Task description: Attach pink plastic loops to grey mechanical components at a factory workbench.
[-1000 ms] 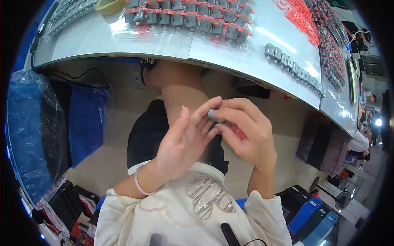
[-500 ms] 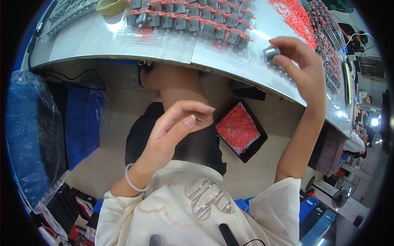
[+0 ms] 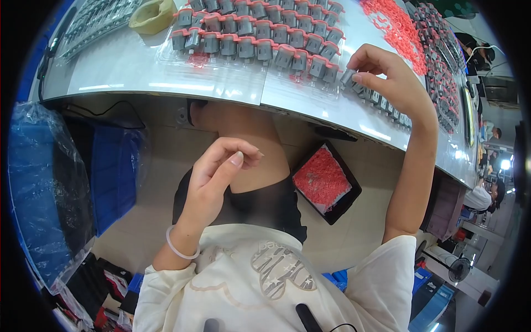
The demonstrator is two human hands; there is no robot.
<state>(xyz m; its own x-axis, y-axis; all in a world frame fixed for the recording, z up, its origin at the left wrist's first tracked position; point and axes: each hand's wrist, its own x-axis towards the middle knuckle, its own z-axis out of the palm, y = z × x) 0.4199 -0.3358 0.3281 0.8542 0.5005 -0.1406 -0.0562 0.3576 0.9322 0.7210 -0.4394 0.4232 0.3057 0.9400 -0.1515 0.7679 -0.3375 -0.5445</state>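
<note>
Over the right part of the white table, my right hand [image 3: 387,72] is closed, with a small grey cylindrical part [image 3: 347,77] pinched between thumb and fingers. Close under it runs a row of similar grey parts [image 3: 383,103] along the table's front edge. My left hand [image 3: 210,174] is raised above my lap, its fingers loosely curled and the thumb apart from the fingertips. Nothing shows in it. To the left of my right hand, a clear plastic tray [image 3: 166,52] holds rows of grey parts with red rings [image 3: 246,48].
Loose red rings [image 3: 395,27] lie heaped at the far right, beside many assembled parts [image 3: 442,72]. A yellowish bowl [image 3: 152,17] sits at the back left. Below the table are a black bin of red pieces [image 3: 323,180] and blue crates [image 3: 113,171]. People work at far right.
My right hand has moved left with the grey part, toward the near end of the row. My left hand has shifted left and slightly down. The whole view has shifted slightly.
</note>
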